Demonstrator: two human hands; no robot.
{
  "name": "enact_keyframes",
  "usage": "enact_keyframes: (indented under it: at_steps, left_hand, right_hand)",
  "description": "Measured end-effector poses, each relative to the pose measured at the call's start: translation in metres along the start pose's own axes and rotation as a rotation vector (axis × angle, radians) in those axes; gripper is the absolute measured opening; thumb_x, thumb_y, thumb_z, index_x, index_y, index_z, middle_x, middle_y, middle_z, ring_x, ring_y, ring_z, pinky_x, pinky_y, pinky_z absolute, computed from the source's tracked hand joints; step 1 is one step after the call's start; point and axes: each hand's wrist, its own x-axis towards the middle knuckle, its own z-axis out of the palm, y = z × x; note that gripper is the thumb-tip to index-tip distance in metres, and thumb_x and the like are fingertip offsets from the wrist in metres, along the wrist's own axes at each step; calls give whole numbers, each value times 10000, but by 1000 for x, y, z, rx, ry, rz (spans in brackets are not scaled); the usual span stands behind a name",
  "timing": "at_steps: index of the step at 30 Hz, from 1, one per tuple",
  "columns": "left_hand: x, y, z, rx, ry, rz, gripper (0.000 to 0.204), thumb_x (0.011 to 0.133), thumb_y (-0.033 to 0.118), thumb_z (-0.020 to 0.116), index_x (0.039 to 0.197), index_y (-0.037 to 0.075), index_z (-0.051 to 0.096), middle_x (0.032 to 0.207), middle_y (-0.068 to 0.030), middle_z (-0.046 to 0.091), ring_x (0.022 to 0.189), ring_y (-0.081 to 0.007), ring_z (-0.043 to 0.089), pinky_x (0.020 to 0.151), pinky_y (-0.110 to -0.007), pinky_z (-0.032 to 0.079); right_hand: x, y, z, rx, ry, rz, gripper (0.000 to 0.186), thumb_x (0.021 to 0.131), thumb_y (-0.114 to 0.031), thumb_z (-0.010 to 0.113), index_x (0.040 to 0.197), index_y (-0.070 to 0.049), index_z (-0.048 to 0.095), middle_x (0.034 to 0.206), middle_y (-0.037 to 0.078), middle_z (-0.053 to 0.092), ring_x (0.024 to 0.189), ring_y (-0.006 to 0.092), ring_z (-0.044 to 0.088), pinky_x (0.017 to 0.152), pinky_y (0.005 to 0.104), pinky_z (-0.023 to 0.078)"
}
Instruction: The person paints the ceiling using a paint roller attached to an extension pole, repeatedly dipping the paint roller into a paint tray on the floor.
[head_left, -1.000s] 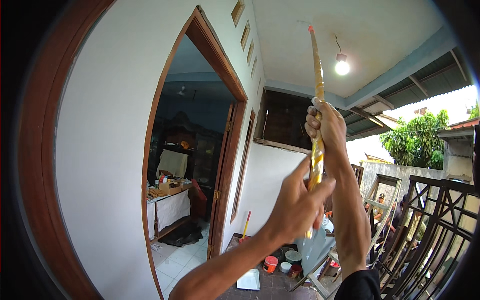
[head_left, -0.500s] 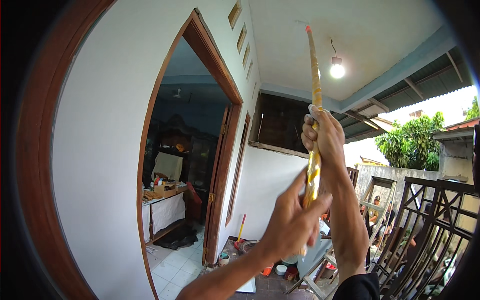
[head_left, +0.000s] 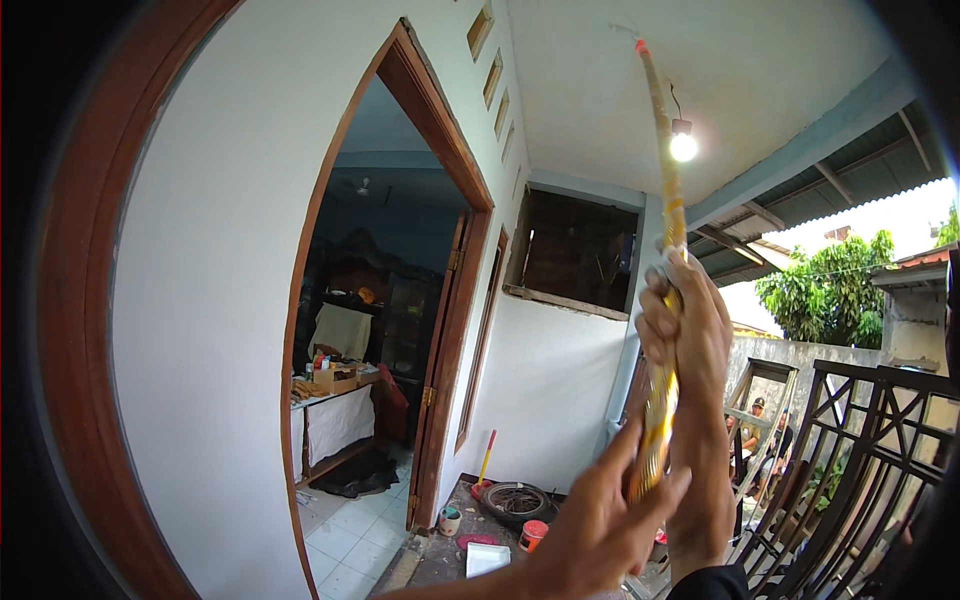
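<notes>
My right hand (head_left: pixel 698 325) grips a long pole (head_left: pixel 665 170) wrapped in shiny yellow material, high up its lower half. My left hand (head_left: pixel 620 520) is lower on the same pole, fingers around it, partly out of view at the bottom. The pole rises almost upright to a red tip (head_left: pixel 642 47), with a thin pale metal fitting (head_left: pixel 625 29) at the white ceiling (head_left: pixel 580 90). What is on that fitting is too small to make out. A lit bulb (head_left: pixel 683 145) hangs just right of the pole.
An open doorway (head_left: pixel 300 420) is at left. On the floor lie a bicycle wheel (head_left: pixel 518 500), red bucket (head_left: pixel 532 535) and white tray (head_left: pixel 487 557). A ladder (head_left: pixel 750 385) and dark metal gate (head_left: pixel 870 410) stand right, people (head_left: pixel 752 420) behind. Under the ceiling is a dark wall opening (head_left: pixel 575 250).
Both hands and the pole's lower part have moved down and to the right in view. The pole's red tip sits a little further right, and more of the wheel shows.
</notes>
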Motion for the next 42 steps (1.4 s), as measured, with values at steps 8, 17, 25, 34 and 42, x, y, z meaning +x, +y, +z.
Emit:
enact_keyframes:
  at_steps: [8, 17, 25, 34, 42]
  left_hand:
    - [38, -7, -23, 11, -16, 64, 728, 1016, 160, 589, 1584, 7, 161, 644, -5, 516, 387, -72, 456, 369, -248, 387]
    - [132, -18, -47, 67, -33, 158, 487, 993, 144, 598, 1404, -25, 400, 574, 8, 499, 369, -81, 453, 354, -256, 378]
    - [24, -9, 1, 45, -39, 86, 779, 1029, 146, 576, 1604, 6, 69, 649, 4, 523, 399, -63, 463, 370, -237, 385]
    - [56, -21, -24, 13, -41, 73, 734, 1024, 154, 576, 1589, -5, 134, 628, 7, 516, 389, -71, 466, 369, -244, 390]
    - [154, -41, -52, 54, -67, 183, 527, 996, 142, 592, 1444, -19, 365, 599, 8, 517, 382, -72, 472, 360, -245, 389]
  right_hand:
    - [39, 28, -13, -25, 8, -1, 221, 1038, -231, 537, 912, -58, 482, 747, 15, 473, 495, 74, 419, 421, 240, 378]
    - [124, 54, -50, 24, 53, 77, 159, 1018, -162, 558, 959, -26, 501, 803, 35, 491, 570, 75, 442, 482, 253, 401]
    - [16, 5, -20, 39, 24, -3, 199, 1033, -213, 534, 946, -36, 505, 749, 21, 478, 522, 61, 419, 421, 234, 370]
    - [47, 35, -33, -55, 36, -7, 213, 1038, -227, 533, 930, -48, 494, 699, 4, 463, 502, 67, 424, 433, 236, 381]
    - [132, 69, -74, 14, 55, 36, 163, 1016, -167, 561, 959, -26, 505, 760, 26, 485, 550, 73, 443, 468, 244, 396]
